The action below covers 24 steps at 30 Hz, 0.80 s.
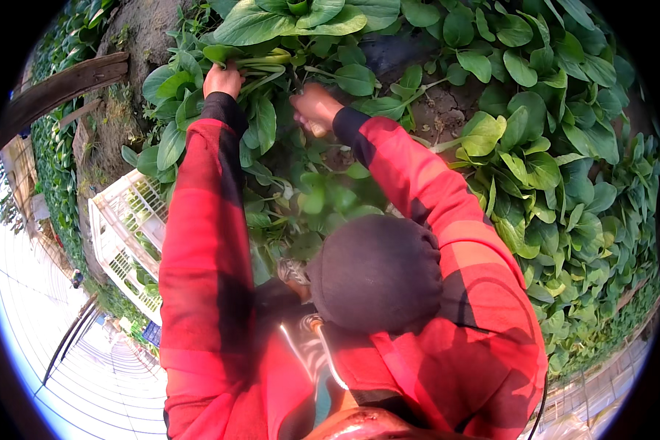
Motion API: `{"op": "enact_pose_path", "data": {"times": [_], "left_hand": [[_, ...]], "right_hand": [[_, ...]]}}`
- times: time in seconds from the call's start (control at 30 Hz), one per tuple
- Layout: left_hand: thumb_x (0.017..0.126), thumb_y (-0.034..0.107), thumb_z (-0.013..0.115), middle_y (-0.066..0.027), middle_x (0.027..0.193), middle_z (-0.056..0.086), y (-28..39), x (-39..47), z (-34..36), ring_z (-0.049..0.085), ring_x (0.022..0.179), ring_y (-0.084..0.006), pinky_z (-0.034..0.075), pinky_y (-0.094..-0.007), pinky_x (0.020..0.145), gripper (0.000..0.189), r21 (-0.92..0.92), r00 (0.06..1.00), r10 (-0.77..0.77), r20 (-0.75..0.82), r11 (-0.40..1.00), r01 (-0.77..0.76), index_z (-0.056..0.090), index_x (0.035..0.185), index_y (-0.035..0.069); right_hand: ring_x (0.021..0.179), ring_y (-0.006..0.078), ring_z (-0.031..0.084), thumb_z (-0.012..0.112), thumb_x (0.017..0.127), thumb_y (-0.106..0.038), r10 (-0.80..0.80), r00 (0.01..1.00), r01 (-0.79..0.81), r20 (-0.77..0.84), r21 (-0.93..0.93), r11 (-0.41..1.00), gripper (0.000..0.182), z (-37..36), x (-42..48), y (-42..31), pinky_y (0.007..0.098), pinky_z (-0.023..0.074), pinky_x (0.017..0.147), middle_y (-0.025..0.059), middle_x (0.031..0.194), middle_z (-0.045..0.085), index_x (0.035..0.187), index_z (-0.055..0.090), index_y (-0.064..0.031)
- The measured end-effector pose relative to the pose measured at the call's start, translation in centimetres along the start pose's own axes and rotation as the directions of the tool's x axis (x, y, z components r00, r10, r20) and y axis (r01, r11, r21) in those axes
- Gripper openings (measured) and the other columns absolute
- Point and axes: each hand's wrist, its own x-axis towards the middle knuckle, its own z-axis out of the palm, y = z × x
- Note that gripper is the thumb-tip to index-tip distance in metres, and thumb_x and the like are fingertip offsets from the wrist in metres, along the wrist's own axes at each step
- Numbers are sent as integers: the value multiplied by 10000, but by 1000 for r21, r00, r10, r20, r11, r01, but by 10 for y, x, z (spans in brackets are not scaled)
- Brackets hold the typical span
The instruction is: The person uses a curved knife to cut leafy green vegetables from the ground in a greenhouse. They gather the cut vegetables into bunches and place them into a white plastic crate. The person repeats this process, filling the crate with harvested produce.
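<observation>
My left hand [223, 81] is closed around the stalks of a leafy green plant [264, 66], whose pale stems point right and whose leaves hang below. To its right, my right hand [314, 109] is curled close to the base of the stems, with a small dark object [297, 81] at its fingers; I cannot tell what it is. Loose-looking leaves with long pale stalks [407, 102] lie on the soil right of that hand. Another large leafy green [302, 19] stands beyond both hands.
A white plastic crate [126, 220] with greens inside stands at the left, beside a bare soil strip [102, 137]. A wooden beam [66, 80] juts in at upper left. Dense leafy greens [577, 203] fill the right. A knee [377, 272] in dark cloth is below my hands.
</observation>
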Motion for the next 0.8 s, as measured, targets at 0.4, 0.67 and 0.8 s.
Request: {"op": "enact_pose_path", "data": {"times": [0.4, 0.67, 0.8], "left_hand": [[983, 265, 440, -63, 1082, 609, 22, -138, -4, 638, 897, -172, 435, -263, 731, 315, -582, 970, 232, 71, 799, -148, 523, 1165, 22], [984, 273, 438, -73, 1102, 602, 10, -163, 16, 634, 924, -179, 440, -268, 763, 346, -540, 951, 301, 75, 813, -215, 517, 1200, 15], [974, 281, 460, -98, 1085, 604, 7, -151, 12, 630, 924, -180, 443, -262, 755, 353, -582, 966, 227, 126, 805, -113, 519, 1203, 18]], "right_hand": [[460, 125, 470, 659, 825, -452, -354, 933, 276, -67, 765, 583, 649, 0, -60, -14, 305, 412, 397, 70, 1036, 467, 1271, 352, -94], [465, 128, 456, 692, 823, -351, -263, 965, 155, -4, 818, 553, 537, -14, -38, -2, 279, 394, 402, 89, 891, 581, 1229, 405, -148], [459, 115, 447, 709, 818, -244, -237, 971, 86, 44, 856, 510, 371, -22, -20, -1, 265, 381, 397, 50, 840, 543, 1089, 480, -134]]}}
